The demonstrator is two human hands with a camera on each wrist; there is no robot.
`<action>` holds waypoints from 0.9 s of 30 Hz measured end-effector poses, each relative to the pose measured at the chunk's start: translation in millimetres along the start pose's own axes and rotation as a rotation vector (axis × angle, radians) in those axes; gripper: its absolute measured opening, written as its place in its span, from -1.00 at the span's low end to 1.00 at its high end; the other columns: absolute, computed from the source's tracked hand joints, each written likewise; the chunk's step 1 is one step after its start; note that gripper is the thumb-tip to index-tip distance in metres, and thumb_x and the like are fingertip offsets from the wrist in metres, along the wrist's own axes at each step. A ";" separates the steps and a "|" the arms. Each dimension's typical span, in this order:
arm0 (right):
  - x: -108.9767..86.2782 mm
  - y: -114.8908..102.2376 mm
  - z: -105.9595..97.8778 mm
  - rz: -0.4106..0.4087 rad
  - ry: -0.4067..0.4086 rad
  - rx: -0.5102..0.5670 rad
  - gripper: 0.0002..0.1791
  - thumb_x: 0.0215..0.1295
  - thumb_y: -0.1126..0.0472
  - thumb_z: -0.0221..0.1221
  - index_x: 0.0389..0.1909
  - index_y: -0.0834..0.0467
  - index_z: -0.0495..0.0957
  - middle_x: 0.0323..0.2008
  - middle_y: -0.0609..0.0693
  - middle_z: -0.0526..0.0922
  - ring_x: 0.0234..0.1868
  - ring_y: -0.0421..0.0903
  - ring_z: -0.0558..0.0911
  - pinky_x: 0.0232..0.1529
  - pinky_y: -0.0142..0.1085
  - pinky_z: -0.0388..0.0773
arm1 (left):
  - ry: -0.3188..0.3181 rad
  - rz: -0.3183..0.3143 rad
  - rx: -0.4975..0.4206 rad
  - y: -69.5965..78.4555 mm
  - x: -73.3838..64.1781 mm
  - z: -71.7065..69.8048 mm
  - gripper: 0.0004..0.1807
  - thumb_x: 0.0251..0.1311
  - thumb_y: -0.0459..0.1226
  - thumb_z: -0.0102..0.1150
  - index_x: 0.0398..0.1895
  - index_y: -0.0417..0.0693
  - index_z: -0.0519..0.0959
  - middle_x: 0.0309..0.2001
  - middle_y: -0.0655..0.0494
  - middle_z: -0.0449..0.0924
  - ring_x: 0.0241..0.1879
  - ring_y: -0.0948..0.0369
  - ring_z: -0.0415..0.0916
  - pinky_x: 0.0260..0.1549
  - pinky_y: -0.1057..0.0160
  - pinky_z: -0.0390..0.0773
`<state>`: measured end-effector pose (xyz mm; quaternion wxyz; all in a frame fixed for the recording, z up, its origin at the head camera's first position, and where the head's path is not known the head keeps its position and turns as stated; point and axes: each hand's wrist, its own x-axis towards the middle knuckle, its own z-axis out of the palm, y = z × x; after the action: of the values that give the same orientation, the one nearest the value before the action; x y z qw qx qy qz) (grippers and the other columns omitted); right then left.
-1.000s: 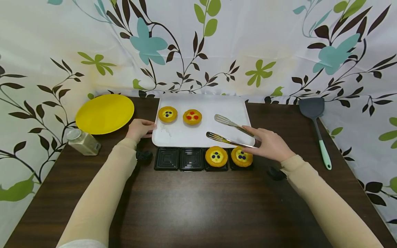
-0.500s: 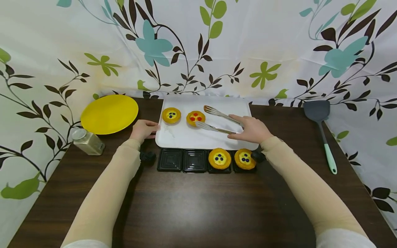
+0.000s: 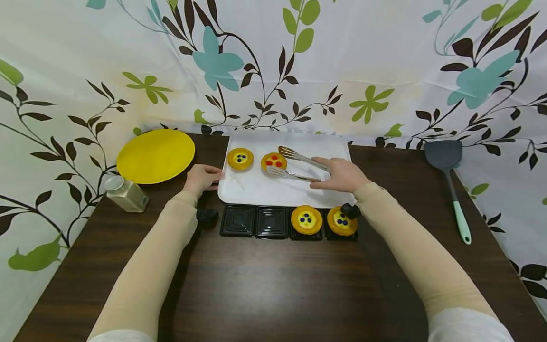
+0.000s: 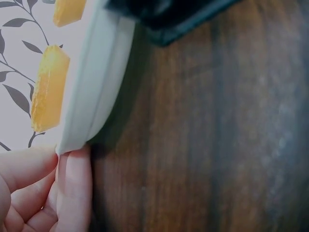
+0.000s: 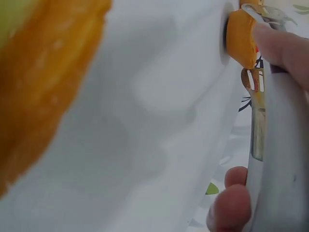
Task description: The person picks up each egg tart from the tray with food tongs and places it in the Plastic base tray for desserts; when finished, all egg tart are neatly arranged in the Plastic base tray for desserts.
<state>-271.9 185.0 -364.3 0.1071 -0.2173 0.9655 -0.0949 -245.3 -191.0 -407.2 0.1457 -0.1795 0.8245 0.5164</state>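
My left hand [image 3: 201, 179] pinches the left edge of a white tray [image 3: 256, 190]; in the left wrist view, thumb and fingers clasp its rim [image 4: 99, 87]. My right hand [image 3: 342, 175] holds metal serving tongs [image 3: 295, 175] with slotted ends, thumb on one arm and fingers on the other. The tongs' spread ends reach either side of a tart with red berries [image 3: 273, 158] on the tray; the near end overlaps its front in the head view. Left of it on the tray sits a tart with blue berries [image 3: 240, 159].
Below the tray lies a black row of square compartments [image 3: 238, 221]; its right two bear blueberry tarts [image 3: 306, 220]. A yellow plate [image 3: 155, 156] and a glass jar [image 3: 127, 194] stand at left, a grey spatula [image 3: 446, 156] with a mint handle at right.
My right hand has carried the tongs leftward and slightly up, from the tray's right part to around the red-berry tart. My left hand stays on the tray edge; the head view has shifted slightly.
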 end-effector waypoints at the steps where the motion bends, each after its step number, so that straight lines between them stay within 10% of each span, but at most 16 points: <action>1: 0.6 0.5 0.6 0.002 -0.001 0.004 -0.02 -0.01 -0.35 0.26 0.42 -0.04 0.21 0.11 0.24 0.52 -0.02 0.14 0.55 -0.08 0.03 0.56 | 0.003 -0.002 -0.001 0.5 0.0 0.3 -0.57 0.32 -0.26 0.09 0.20 -0.27 0.46 0.15 -0.20 0.45 0.10 -0.01 0.48 -0.09 0.22 0.62; 27: -51.7 1.8 2.8 -0.073 0.042 0.058 -0.10 0.03 -0.30 0.28 0.39 -0.09 0.25 -0.26 0.07 0.61 -0.41 -0.07 0.43 -0.43 -0.27 0.43 | -0.007 0.026 0.010 -1.9 1.0 -1.3 -0.57 0.32 -0.24 0.09 0.19 -0.29 0.46 0.14 -0.23 0.45 0.09 -0.04 0.49 -0.14 0.23 0.64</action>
<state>-226.3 208.9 -358.9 0.0897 -0.2472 0.9559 -0.1311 -245.4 -193.1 -408.6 0.1429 -0.1660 0.8289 0.5147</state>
